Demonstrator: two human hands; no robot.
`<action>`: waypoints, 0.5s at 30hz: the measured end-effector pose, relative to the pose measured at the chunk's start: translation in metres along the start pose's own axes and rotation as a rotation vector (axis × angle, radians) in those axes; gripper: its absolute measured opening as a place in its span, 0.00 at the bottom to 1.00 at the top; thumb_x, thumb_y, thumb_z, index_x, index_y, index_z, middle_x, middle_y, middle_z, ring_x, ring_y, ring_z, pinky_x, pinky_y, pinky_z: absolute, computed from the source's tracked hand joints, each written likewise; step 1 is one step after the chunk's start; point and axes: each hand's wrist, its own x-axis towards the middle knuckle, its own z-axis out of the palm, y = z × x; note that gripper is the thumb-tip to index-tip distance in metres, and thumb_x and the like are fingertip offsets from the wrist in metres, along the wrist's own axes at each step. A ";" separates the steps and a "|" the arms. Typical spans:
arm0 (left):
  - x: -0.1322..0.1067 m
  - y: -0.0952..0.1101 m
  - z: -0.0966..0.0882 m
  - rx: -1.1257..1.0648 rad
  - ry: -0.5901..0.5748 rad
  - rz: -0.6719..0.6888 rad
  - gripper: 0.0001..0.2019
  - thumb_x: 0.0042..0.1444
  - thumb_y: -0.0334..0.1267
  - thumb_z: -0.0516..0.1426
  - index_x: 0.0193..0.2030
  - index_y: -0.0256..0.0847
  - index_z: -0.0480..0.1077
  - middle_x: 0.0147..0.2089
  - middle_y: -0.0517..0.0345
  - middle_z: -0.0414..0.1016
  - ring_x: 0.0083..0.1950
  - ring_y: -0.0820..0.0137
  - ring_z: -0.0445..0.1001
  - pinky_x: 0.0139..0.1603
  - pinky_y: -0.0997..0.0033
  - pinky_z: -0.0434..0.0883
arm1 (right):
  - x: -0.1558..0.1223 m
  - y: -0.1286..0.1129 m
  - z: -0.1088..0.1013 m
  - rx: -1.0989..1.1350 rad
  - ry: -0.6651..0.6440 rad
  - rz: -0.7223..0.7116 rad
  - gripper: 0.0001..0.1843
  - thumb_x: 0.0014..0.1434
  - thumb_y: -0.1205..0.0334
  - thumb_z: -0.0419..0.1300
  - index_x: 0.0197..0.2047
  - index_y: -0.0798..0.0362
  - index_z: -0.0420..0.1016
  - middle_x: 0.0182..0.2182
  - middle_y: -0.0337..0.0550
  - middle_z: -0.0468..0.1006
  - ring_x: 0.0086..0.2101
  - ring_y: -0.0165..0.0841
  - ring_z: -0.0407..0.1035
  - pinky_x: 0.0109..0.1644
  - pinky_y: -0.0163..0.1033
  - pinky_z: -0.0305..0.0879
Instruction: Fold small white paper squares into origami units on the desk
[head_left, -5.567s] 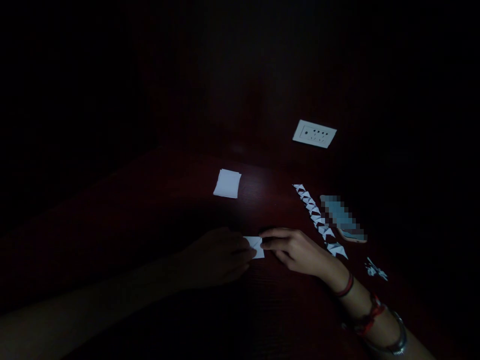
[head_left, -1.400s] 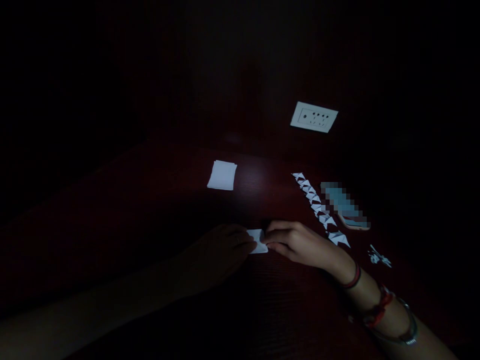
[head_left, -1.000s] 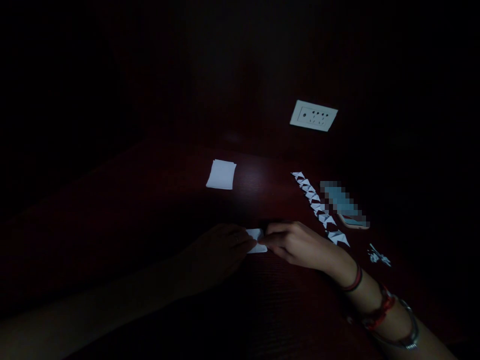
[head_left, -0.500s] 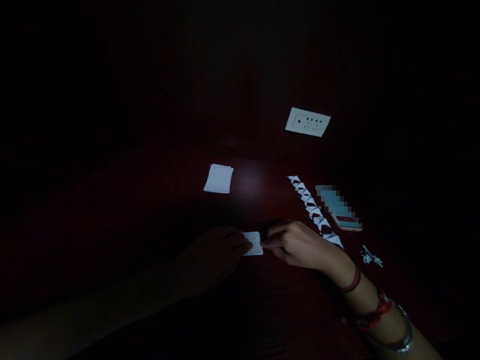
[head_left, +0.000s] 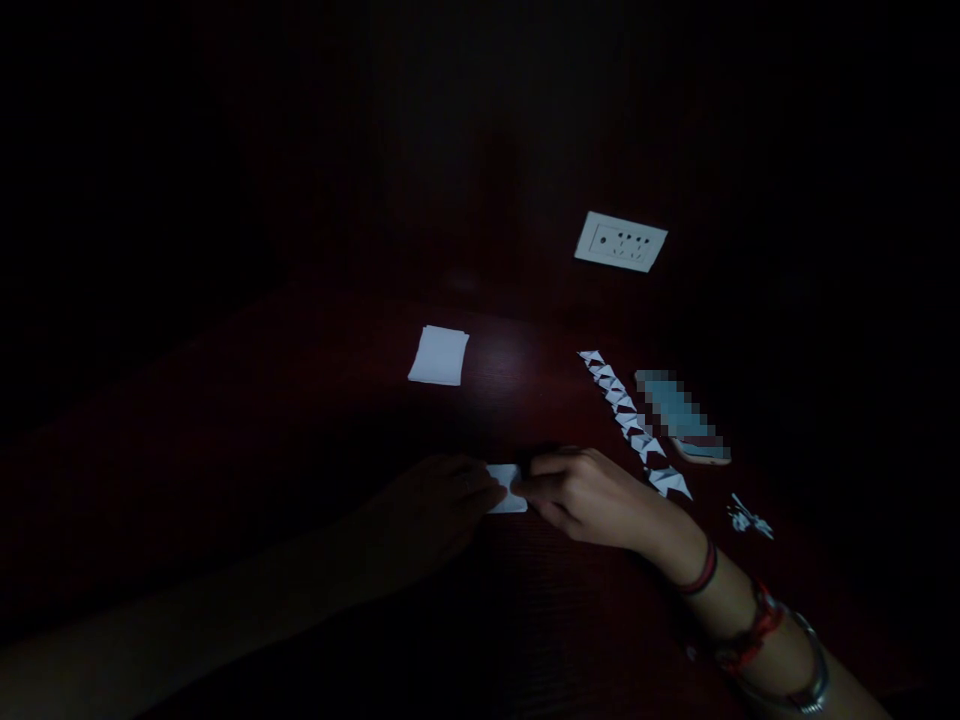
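Note:
A small white piece of paper [head_left: 507, 502] with creases lies on the dark table between my hands. My left hand [head_left: 450, 500], in deep shadow, is closed at its left side, with fingertips pressed on the sheet. From the right, my right hand [head_left: 581, 497] pinches the paper's right edge with thumb and forefinger. Beyond the right hand runs a row of small folded paper pieces [head_left: 619, 400], pointed at the corners. The nearest folded piece [head_left: 667, 483] sits just past the right wrist.
A stack of white paper [head_left: 439, 356] lies farther back. To the right are a phone [head_left: 682, 418] with a blurred-out screen and a little heap of white scraps [head_left: 750, 520]. A socket plate [head_left: 621, 242] is on the back wall. Most surroundings are too dark to make out.
My right fingertips have shifted slightly left, farther over the paper's right edge. The left hand stays in nearly the same place.

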 end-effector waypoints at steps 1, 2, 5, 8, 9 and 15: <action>-0.001 0.000 0.001 0.003 0.006 -0.001 0.13 0.55 0.28 0.48 0.47 0.37 0.64 0.45 0.55 0.69 0.46 0.64 0.64 0.45 0.63 0.61 | 0.000 0.000 0.000 0.002 0.003 0.001 0.13 0.58 0.67 0.47 0.39 0.54 0.72 0.29 0.40 0.70 0.31 0.29 0.64 0.35 0.34 0.59; -0.002 -0.001 0.003 0.004 0.007 -0.004 0.13 0.55 0.28 0.48 0.47 0.38 0.64 0.46 0.55 0.69 0.46 0.64 0.64 0.45 0.63 0.61 | 0.000 0.000 0.000 0.001 0.006 0.002 0.13 0.58 0.68 0.47 0.39 0.54 0.72 0.29 0.40 0.70 0.31 0.29 0.64 0.35 0.34 0.58; -0.004 -0.003 0.006 -0.002 -0.002 -0.008 0.13 0.55 0.29 0.48 0.48 0.39 0.63 0.47 0.55 0.68 0.47 0.64 0.63 0.47 0.63 0.60 | -0.001 0.002 -0.003 0.002 0.003 -0.003 0.12 0.57 0.68 0.48 0.39 0.53 0.72 0.28 0.40 0.70 0.30 0.29 0.64 0.36 0.35 0.58; -0.005 -0.003 0.006 -0.012 -0.010 -0.010 0.14 0.55 0.29 0.48 0.48 0.39 0.63 0.47 0.55 0.68 0.48 0.64 0.64 0.47 0.63 0.61 | -0.002 0.003 -0.004 0.009 -0.007 -0.003 0.12 0.56 0.69 0.49 0.38 0.53 0.73 0.28 0.41 0.70 0.31 0.29 0.64 0.36 0.35 0.58; -0.004 -0.003 0.005 -0.017 -0.014 -0.010 0.14 0.56 0.30 0.48 0.48 0.39 0.64 0.46 0.55 0.69 0.48 0.64 0.64 0.47 0.63 0.61 | -0.003 0.004 -0.005 0.015 -0.009 -0.006 0.12 0.56 0.69 0.49 0.38 0.53 0.73 0.28 0.40 0.70 0.31 0.29 0.64 0.35 0.35 0.57; -0.002 -0.003 0.003 -0.025 -0.027 -0.026 0.13 0.56 0.30 0.47 0.48 0.39 0.64 0.46 0.54 0.69 0.47 0.64 0.65 0.46 0.63 0.62 | -0.004 0.003 -0.004 -0.029 -0.002 -0.018 0.11 0.55 0.69 0.49 0.33 0.54 0.73 0.26 0.40 0.69 0.29 0.29 0.63 0.36 0.35 0.57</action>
